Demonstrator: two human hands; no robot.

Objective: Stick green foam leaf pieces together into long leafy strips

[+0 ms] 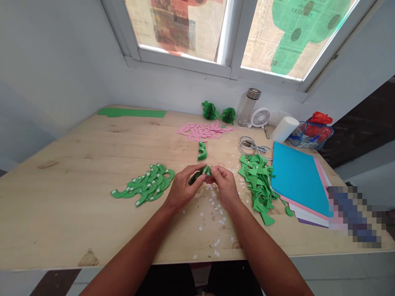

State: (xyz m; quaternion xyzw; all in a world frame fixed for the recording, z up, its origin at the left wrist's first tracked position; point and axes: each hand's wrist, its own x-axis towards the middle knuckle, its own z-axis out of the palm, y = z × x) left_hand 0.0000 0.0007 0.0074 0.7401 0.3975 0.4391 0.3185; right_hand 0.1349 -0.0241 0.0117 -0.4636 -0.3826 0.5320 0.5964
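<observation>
The left grip (184, 184) curls its fingers and thumb around a folded green paper piece (203, 172), the gap taken up by the paper; the right grip (224, 183) pinches the same piece at its right end between thumb and fingertips. The piece sits between both grips, a little above the counter (77, 185) — bent, smooth-faced, with a pale patch on its fold.

Just beyond the grips stands a small stack of curved green pieces (201, 151), its edges lined up. Near the left grip, on its outer side, lies a spread of green curved cutouts (151, 185), hooked and rounded, overlapping, dotted with white squares. To the right of the right grip is a heap of green scraps (257, 179), sharp-cornered and crumpled together; farther right, flat sheets with a blue one (299, 176) on top show pink, white and purple edges. Farther beyond the grips, thin wavy pink cutouts (200, 130) tangle loosely, with two pleated green paper balls behind them.

Tiny white paper bits (216, 205) litter the wood below the grips, toward the near edge. Past the green cutouts, the pale, knotted wood runs wide toward the left edge — broad room on that side, while the right is more crowded.
</observation>
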